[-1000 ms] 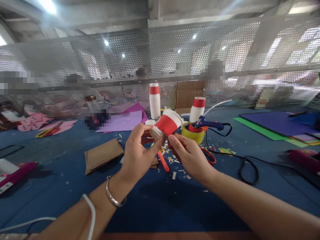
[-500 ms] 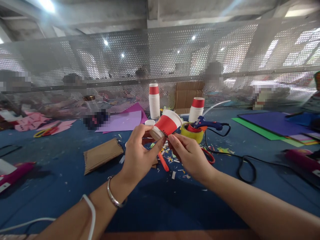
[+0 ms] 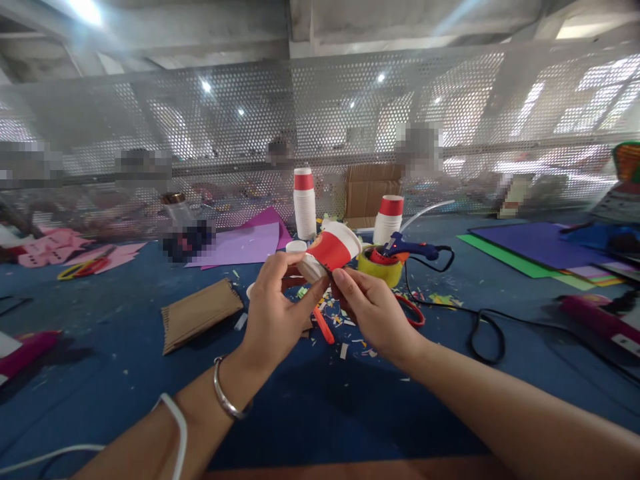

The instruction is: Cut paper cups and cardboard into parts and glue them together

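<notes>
A red and white paper cup is held tilted above the blue table, its mouth pointing up and to the right. My left hand pinches the cup's base from the left, fingers closed on it. From the right, my right hand grips the lower side of the same cup with thumb and fingers. Under the hands lie paper scraps and an orange stick.
Behind the cup stand two stacks of red-rimmed cups, a yellow tape roll and a blue glue gun with a black cord. Corrugated cardboard lies left; coloured paper sheets right. A perforated metal screen backs the table.
The hands and cup sit a little lower and further left in the picture, as does the whole scene. The grip on the cup is the same.
</notes>
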Action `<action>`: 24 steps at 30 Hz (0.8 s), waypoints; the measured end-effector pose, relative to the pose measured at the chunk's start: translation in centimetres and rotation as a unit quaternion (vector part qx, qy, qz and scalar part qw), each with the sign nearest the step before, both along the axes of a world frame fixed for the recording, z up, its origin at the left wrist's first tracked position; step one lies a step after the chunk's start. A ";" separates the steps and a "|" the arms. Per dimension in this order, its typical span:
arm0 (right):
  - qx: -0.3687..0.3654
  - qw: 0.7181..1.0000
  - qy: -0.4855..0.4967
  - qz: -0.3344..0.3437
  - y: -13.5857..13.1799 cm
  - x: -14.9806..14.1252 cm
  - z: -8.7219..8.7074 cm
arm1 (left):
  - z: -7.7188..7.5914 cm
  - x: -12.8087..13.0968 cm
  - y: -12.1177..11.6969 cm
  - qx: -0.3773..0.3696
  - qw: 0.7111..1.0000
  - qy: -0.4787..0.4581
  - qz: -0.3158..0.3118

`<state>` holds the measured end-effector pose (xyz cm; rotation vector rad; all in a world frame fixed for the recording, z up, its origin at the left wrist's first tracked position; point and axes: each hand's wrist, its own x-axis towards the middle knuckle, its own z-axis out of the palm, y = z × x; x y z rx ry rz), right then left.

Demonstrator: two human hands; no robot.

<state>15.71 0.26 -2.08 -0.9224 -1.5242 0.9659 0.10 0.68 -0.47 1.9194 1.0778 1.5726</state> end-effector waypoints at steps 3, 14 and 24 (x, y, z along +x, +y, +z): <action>0.014 1.000 -0.011 -0.003 -0.2 -0.1 0.2 | 0.1 0.5 0.0 -0.055 0.993 -0.098 -0.026; 0.023 0.999 -0.035 -0.007 -0.3 0.1 0.4 | 0.2 0.3 0.0 -0.059 0.992 -0.101 -0.041; 0.011 1.000 -0.022 -0.002 -0.2 0.1 0.2 | 0.2 0.7 -0.2 -0.050 0.992 -0.100 -0.058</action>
